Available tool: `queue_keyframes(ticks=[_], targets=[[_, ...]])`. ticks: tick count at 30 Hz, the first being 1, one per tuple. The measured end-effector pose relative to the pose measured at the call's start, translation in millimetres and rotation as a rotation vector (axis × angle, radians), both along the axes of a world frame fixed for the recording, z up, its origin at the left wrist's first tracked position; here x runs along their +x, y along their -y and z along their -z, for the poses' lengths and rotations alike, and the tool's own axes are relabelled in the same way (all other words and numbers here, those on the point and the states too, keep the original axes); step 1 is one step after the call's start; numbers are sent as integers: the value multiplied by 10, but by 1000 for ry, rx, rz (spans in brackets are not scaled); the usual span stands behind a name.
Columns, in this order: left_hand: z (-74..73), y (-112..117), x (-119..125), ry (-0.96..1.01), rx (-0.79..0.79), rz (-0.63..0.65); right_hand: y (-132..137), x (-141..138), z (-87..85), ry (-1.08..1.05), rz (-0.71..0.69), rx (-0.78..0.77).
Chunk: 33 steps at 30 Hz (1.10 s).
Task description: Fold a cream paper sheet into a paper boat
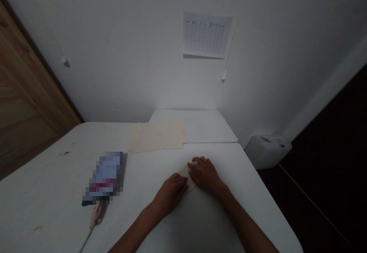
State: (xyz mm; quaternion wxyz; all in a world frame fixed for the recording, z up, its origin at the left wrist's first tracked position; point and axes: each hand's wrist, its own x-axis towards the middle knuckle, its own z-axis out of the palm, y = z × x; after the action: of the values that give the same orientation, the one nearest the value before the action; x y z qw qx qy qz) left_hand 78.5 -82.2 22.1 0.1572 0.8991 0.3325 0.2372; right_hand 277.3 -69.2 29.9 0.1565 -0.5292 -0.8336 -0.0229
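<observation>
A small folded piece of cream paper (187, 176) lies on the white table (160, 222), partly covered by both of my hands. My left hand (170, 193) presses its fingertips against the paper's near left side. My right hand (205, 174) rests over its right part with the fingers curled onto it. Most of the paper is hidden by my fingers, so its exact shape cannot be seen.
A stack of cream paper (156, 136) lies at the table's far end, overlapping a second white table (200, 127). To the left are a pixelated package (104, 176) and a pink-handled tool (96, 215). A white plastic jerrycan (268, 151) stands on the floor at right.
</observation>
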Motion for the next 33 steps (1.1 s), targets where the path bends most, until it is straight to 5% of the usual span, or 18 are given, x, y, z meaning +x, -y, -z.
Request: queue_keyframes(ticks=[7,15,33], targets=[[143,-115,97,-164,127,-131,11,38,-4,-9,-28,12],[48,-104,160,-316,125,-172,-4,46,23,-23,-27,5],[79,-55,162,-308,289,-195,0,19,35,-63,-24,2]])
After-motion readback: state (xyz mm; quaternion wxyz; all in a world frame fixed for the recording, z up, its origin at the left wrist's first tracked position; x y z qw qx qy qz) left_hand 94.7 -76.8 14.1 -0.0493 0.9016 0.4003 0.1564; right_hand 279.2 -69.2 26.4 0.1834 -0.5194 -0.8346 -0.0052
